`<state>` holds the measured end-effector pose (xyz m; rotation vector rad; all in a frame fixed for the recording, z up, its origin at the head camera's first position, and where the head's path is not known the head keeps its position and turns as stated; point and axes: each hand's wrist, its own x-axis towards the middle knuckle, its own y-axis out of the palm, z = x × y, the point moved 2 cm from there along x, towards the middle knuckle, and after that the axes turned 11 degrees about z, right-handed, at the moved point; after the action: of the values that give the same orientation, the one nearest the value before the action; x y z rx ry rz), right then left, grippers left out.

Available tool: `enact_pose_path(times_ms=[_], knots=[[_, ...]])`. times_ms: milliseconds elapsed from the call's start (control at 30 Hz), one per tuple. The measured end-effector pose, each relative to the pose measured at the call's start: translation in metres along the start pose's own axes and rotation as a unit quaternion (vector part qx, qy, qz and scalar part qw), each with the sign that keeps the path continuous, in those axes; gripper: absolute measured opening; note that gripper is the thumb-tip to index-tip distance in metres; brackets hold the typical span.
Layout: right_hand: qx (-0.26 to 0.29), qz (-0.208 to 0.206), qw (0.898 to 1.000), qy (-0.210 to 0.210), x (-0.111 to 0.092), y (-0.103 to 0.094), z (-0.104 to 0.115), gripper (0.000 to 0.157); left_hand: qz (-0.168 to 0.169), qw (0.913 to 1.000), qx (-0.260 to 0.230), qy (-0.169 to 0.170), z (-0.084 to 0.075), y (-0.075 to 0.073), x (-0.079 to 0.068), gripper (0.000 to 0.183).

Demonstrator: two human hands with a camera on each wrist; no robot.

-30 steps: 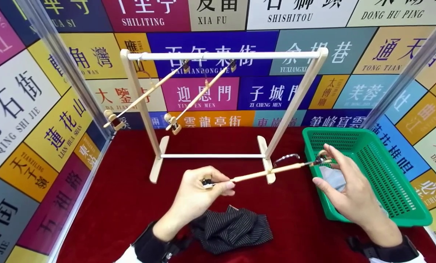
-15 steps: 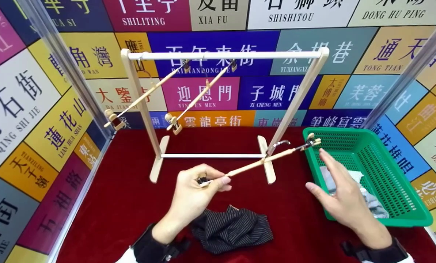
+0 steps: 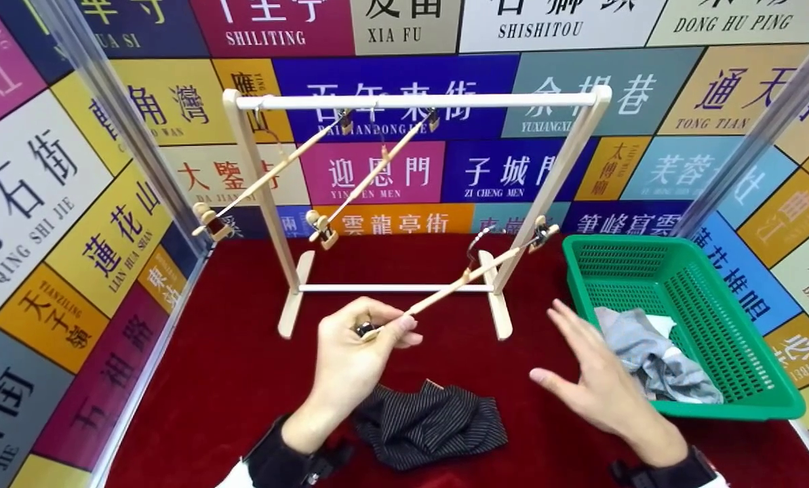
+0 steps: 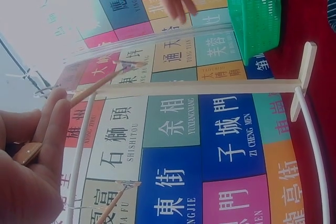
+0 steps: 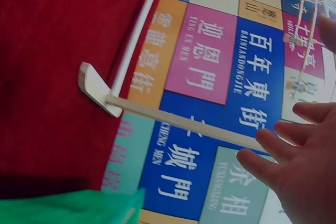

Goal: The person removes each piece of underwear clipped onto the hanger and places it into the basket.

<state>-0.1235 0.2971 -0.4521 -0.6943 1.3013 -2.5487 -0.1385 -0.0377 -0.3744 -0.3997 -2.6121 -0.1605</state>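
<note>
My left hand (image 3: 360, 346) pinches one end of a wooden clip hanger (image 3: 438, 293) between thumb and fingers. The hanger's bar slants up to the right, its metal hook turned upward and a wooden clip (image 3: 543, 230) at the far end. The clip at the near end is partly hidden in my palm. In the left wrist view the fingers (image 4: 50, 129) curl round the hanger's bar (image 4: 100, 82). My right hand (image 3: 601, 379) holds nothing; its fingers are spread, between the striped black cloth (image 3: 431, 425) and the green basket (image 3: 729, 412).
A wooden rack (image 3: 418, 102) stands at the back, with two clip hangers (image 3: 275, 169) hanging from the left part of its top bar. Grey and white cloth (image 3: 662, 359) lies in the basket on the right. Dark red cloth (image 3: 228, 407) covers the table. Printed panels surround it.
The hanger's far end has swung up and left, away from the basket toward the rack. My right hand has let that end go and drawn back to the left and down.
</note>
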Motion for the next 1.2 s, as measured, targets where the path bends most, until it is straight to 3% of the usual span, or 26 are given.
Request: enact_pose_path(times_ms=[300, 833, 1200], knots=[[-0.005, 0.026, 1.000, -0.016, -0.001, 0.028, -0.001, 0.090, -0.029, 0.9995, -0.006, 0.009, 0.001, 0.001, -0.001, 0.008], [0.026, 0.108, 0.993, 0.045, -0.002, 0.086, 0.001, 0.093, -0.042, 0.9990, -0.012, 0.012, -0.002, 0.001, 0.003, 0.009], [0.056, 0.162, 0.983, 0.069, 0.002, 0.112, 0.001, 0.104, -0.065, 0.9978, 0.000, 0.012, -0.001, 0.001, 0.005, 0.006]])
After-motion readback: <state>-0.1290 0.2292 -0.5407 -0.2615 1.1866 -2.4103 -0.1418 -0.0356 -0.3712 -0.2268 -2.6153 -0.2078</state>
